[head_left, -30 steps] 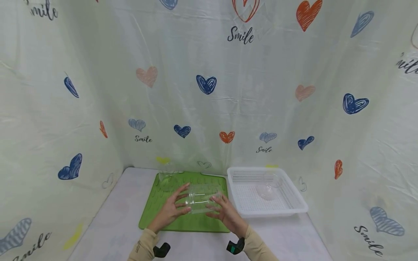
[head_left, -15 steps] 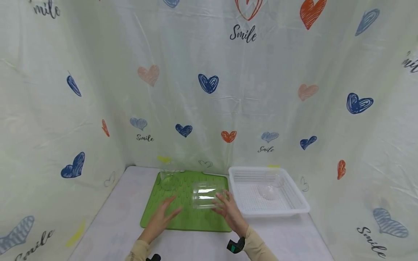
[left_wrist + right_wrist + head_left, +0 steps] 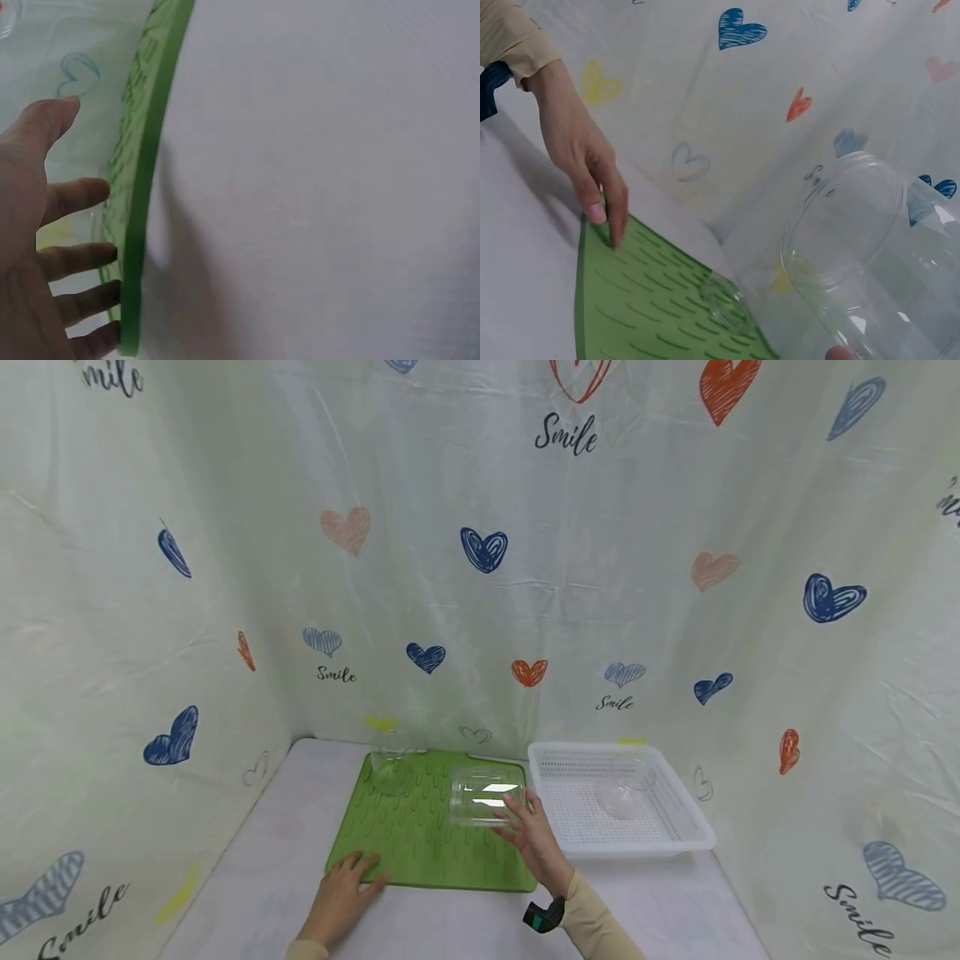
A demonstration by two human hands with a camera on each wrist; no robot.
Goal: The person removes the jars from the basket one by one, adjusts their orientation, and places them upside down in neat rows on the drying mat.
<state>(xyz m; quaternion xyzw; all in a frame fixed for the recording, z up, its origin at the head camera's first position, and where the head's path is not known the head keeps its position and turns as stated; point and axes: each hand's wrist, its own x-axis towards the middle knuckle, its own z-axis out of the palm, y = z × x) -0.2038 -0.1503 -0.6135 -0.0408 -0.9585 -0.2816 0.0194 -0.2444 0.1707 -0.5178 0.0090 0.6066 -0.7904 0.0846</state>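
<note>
My right hand (image 3: 538, 843) grips a clear jar (image 3: 480, 797) by its right end, holding it on its side over the green ridged mat (image 3: 427, 856). In the right wrist view the jar (image 3: 862, 247) fills the right side, its round open rim facing left, and only a fingertip of that hand shows. Fingers of my left hand (image 3: 339, 893) rest on the mat's front left corner. The left wrist view shows this hand (image 3: 37, 247) with fingers spread, fingertips at the mat's edge (image 3: 146, 187). A second clear vessel (image 3: 393, 768) stands at the mat's back left.
To the right of the mat stands a white plastic basket (image 3: 637, 847) with another clear container (image 3: 621, 793) in it. The table (image 3: 442, 927) wears a white cover. A curtain (image 3: 600, 577) printed with hearts encloses the back and sides.
My left hand has let go of the jar and moved down and left to the mat's front corner. The right hand keeps the jar, which has shifted slightly right and back.
</note>
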